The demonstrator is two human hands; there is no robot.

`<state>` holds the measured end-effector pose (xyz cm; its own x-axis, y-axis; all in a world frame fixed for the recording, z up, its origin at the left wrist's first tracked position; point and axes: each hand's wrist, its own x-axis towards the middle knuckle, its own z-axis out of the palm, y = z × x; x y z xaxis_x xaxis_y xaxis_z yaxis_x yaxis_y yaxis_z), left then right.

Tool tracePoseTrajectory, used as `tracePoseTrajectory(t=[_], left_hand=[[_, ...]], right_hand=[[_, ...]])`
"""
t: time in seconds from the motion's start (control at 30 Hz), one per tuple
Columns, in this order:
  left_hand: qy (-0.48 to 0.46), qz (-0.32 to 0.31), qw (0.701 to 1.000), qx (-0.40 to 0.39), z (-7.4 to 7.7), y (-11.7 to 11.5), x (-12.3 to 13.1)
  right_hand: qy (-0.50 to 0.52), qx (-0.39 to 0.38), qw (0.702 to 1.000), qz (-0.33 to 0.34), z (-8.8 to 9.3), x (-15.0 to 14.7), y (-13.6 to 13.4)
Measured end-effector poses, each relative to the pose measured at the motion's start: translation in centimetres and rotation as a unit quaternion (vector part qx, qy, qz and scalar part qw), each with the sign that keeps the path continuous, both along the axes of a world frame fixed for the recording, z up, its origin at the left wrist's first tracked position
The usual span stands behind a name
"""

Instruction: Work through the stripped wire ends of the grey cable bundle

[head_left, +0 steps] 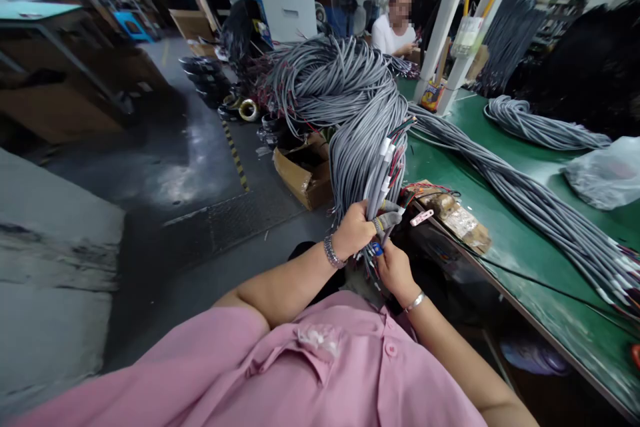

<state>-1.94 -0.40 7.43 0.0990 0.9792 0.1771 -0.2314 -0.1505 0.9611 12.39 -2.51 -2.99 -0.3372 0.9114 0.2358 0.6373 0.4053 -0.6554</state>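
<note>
My left hand (356, 231), with grey covers on some fingers, is closed around a bunch of grey cables (376, 181). White wraps and thin red, black and green wires show at the cables' upper ends. Just below it, my right hand (395, 271) is closed near the lower part of the bunch. A small blue piece (377, 249) shows at its fingertips; what it is I cannot make out. Behind my hands a large heap of grey cables (345, 80) hangs down at the table's left end.
On the green table (530, 213) lie a long cable bundle (510, 177), a coiled bundle (545, 123), a plastic bag (607, 173) and a taped block (457, 217). An open cardboard box (307, 177) stands on the floor. A person (394, 30) sits beyond the heap.
</note>
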Motion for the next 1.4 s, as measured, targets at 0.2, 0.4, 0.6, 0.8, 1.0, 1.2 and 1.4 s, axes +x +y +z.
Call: tracePoseTrajectory(t=[0.2,0.4,0.6,0.8,1.0,1.2,1.4], left_hand=[[0.007,-0.016,0.999,-0.035,-2.5,-1.1,0.0],[0.051,-0.084,0.993,-0.058,-4.1,-1.7,-0.5],[0.185,-0.142,0.972,0.019,-4.3,-1.3,0.5],[0.211,-0.129,0.969,-0.012,-4.2,-1.1,1.2],[0.124,-0.101,0.983,-0.092,-4.0,-0.7,1.1],[0.153,-0.076,0.980,-0.099,-3.5,-0.7,1.2],[0.117,-0.027,0.987,-0.111,-3.8,-0.5,1.3]], right_hand=[[0.089,-0.031,0.995,0.044,-0.2,1.0,-0.7],[0.367,-0.128,0.920,-0.049,3.2,2.7,-1.5],[0.426,-0.159,0.889,-0.057,5.0,2.9,-0.7],[0.446,-0.205,0.868,-0.071,5.0,3.2,-0.2],[0.458,-0.204,0.862,-0.082,4.6,3.4,-0.2],[0.440,-0.165,0.878,-0.094,5.0,3.2,0.0],[0.435,-0.169,0.880,-0.082,5.3,3.0,0.3]])
